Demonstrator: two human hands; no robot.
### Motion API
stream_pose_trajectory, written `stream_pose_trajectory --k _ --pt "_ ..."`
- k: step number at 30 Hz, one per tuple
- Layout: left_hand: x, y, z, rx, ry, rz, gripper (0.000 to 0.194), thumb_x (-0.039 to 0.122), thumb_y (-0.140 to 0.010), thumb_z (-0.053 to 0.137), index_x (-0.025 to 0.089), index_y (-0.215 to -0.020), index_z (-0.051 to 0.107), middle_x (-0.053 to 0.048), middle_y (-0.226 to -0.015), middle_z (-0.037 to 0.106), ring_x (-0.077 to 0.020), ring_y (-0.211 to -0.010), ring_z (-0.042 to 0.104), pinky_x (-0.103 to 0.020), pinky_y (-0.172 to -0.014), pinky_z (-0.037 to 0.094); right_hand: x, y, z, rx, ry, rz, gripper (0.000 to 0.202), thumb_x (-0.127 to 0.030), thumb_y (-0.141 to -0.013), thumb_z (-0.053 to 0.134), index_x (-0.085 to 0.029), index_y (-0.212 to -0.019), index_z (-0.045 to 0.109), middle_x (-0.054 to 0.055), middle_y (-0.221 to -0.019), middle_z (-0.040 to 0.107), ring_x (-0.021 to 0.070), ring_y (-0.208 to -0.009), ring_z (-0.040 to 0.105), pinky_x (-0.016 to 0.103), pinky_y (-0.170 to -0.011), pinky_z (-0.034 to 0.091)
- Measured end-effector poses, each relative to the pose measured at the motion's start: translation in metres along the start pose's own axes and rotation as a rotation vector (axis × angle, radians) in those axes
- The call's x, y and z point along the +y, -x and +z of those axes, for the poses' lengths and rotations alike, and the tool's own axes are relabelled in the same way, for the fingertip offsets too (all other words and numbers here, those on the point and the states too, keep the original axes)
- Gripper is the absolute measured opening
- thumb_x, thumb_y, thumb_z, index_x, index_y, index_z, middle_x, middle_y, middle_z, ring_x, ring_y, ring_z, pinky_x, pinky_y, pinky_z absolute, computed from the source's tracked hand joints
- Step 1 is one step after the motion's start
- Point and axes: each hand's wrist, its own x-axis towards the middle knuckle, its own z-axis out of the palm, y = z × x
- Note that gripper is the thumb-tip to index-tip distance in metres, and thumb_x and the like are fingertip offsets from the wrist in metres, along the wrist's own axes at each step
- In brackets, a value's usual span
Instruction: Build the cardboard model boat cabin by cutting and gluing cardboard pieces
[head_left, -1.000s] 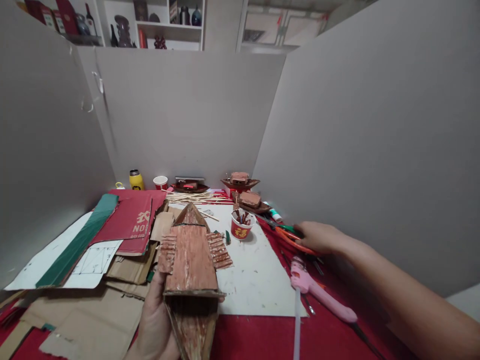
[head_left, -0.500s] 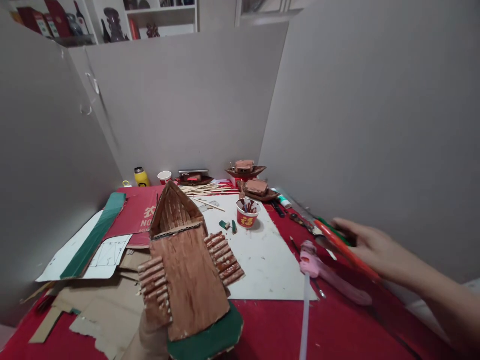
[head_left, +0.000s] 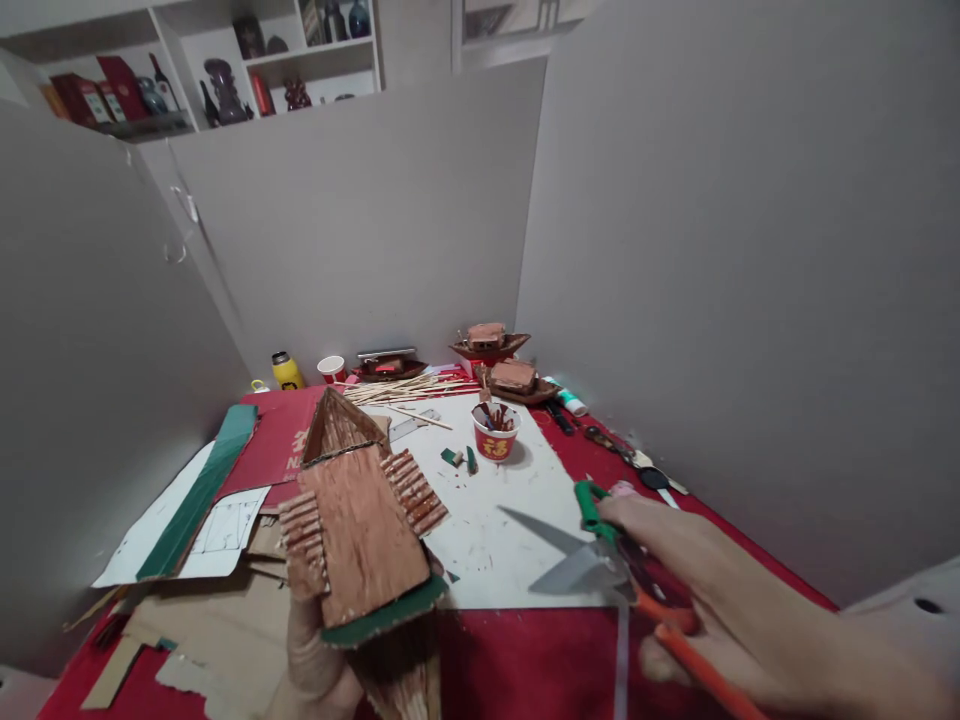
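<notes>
My left hand [head_left: 313, 655] grips a brown-painted cardboard model house [head_left: 367, 535] from below, held up over the front of the table. It has a pointed gable, ridged strips along both sides and a green cardboard piece at its near end. On the right, my right hand [head_left: 705, 585] is closed round scissors [head_left: 585, 565] with one green and one orange handle. Their blades are spread apart and point left toward the model, with a gap between. A pink glue gun [head_left: 622, 488] is mostly hidden behind my right hand.
A white sheet [head_left: 517, 540] covers the table's middle, bearing a red paper cup [head_left: 495, 435] and green scraps [head_left: 459, 458]. Model boats [head_left: 491, 340] and thin sticks [head_left: 405, 388] lie behind. Cardboard pieces [head_left: 202, 610] spread left. Grey panels [head_left: 390, 230] enclose the table.
My right hand has picked up the scissors from the right side and brought them left and nearer, blades now spread. The model house has tilted, showing more of its underside.
</notes>
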Motion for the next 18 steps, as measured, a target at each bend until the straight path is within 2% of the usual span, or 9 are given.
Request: stream_pose_trajectory --k 3,6,8,11,15,18 --pt "-0.006 -0.012 0.018 -0.165 0.060 -0.077 0.054 0.046 -0.089 0.054 0.022 -0.138 0.056 -0.014 -0.124 0.070 -0.0338 -0.114 0.065 -0.051 -0.102 0.046 -0.014 -0.009 0.004 -0.009 0.057 -0.127 0.055 -0.058 -0.060 0.077 -0.028 -0.103 0.060 0.011 -0.102 0.067 0.0335 -0.092 0.063 0.045 -0.081 0.053" --pt "-0.010 -0.017 0.026 -0.251 0.115 -0.103 0.054 0.049 -0.095 0.039 0.026 -0.143 0.048 -0.012 -0.128 0.068 -0.0333 -0.119 0.062 -0.054 -0.105 0.042 -0.028 -0.021 0.005 0.024 0.084 -0.271 0.065 -0.069 -0.062 0.075 -0.021 -0.104 0.060 0.012 -0.099 0.066 0.0315 -0.089 0.062 0.042 -0.077 0.051" --pt "-0.012 -0.017 0.027 -0.252 0.118 -0.108 0.054 0.051 -0.096 0.036 0.028 -0.144 0.047 -0.009 -0.129 0.067 -0.0327 -0.126 0.056 -0.055 -0.109 0.036 -0.036 -0.028 0.005 0.052 0.095 -0.331 0.067 -0.071 -0.064 0.074 -0.017 -0.102 0.060 0.013 -0.096 0.065 0.0298 -0.086 0.062 0.039 -0.074 0.050" --pt "-0.015 -0.017 0.028 -0.236 0.097 -0.122 0.055 0.056 -0.094 0.040 0.029 -0.141 0.052 -0.008 -0.129 0.068 -0.0322 -0.131 0.051 -0.052 -0.111 0.033 -0.042 -0.036 0.005 0.080 0.118 -0.366 0.064 -0.069 -0.065 0.075 -0.015 -0.096 0.060 0.010 -0.087 0.064 0.0256 -0.077 0.059 0.036 -0.069 0.047" --pt "-0.017 -0.017 0.032 -0.202 0.065 -0.138 0.057 0.058 -0.091 0.046 0.026 -0.136 0.057 -0.010 -0.125 0.070 -0.0346 -0.130 0.052 -0.053 -0.108 0.038 -0.046 -0.041 0.005 0.117 0.139 -0.414 0.063 -0.068 -0.065 0.076 -0.015 -0.093 0.060 0.009 -0.085 0.064 0.0237 -0.074 0.058 0.033 -0.066 0.043" --pt "-0.018 -0.017 0.035 -0.170 0.043 -0.144 0.061 0.060 -0.089 0.048 0.024 -0.137 0.057 -0.013 -0.123 0.070 -0.0367 -0.127 0.055 -0.055 -0.105 0.042 -0.049 -0.043 0.004 0.154 0.159 -0.450 0.059 -0.069 -0.069 0.072 -0.016 -0.090 0.060 0.007 -0.079 0.063 0.0221 -0.069 0.056 0.032 -0.064 0.040"
